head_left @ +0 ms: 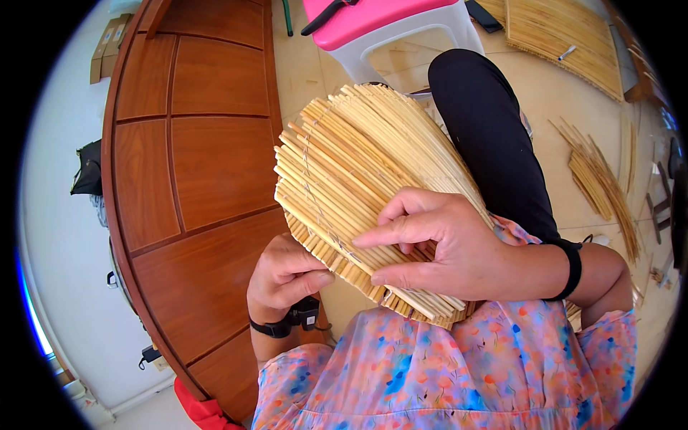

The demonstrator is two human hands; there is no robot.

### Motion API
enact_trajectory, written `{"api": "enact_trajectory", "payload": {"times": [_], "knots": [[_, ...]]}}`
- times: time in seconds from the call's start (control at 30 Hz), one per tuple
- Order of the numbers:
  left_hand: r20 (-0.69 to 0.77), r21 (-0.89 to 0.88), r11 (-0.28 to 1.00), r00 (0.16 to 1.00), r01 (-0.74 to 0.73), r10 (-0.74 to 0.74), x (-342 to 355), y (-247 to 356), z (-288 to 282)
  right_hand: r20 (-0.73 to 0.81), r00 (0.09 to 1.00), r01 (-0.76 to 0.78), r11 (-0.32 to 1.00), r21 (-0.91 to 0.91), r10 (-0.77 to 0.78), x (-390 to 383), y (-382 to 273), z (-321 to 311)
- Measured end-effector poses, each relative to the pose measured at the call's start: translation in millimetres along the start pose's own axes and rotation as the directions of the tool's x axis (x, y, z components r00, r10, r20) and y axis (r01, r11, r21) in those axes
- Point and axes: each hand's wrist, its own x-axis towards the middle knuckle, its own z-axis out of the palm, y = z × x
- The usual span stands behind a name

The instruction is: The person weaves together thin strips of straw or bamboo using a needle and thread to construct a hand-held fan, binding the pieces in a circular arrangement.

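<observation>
Bamboo mat (358, 165) held above lap: right hand (444, 247) fingers spread flat on it; left hand (283, 276) pinches its lower edge. Wooden cabinet (193, 165) left; pink stool (387, 29) and loose bamboo sticks (602, 186) on floor beyond.

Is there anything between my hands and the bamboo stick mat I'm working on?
Nothing visible. The right hand lies flat on top of the bamboo stick mat, fingers touching the sticks. The left hand grips the mat's lower edge from below, thumb against it.
</observation>
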Motion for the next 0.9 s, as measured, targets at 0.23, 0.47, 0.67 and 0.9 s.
{"api": "enact_trajectory", "payload": {"times": [0.23, 0.47, 0.67, 0.9], "knots": [[-0.059, -0.013, 1.000, 0.998, 0.001, -0.002, 0, -5, 10, 0.006, 1.000, 0.015, 0.999, -0.045, -0.015, 1, 5, 5], [-0.139, -0.101, 0.995, 0.990, -0.014, -0.001, -1, -4, 16, 0.016, 1.000, -0.014, 0.999, -0.033, 0.014, 1, 3, 5], [-0.105, -0.123, 0.992, 0.993, 0.037, -0.050, -2, -3, 15, 0.002, 1.000, -0.005, 1.000, -0.025, 0.005, 1, 3, 4], [-0.168, -0.396, 0.897, 0.944, 0.198, -0.282, -7, -4, 25, -0.021, 0.996, -0.092, 0.996, -0.014, 0.091, 3, -3, 5]]}}
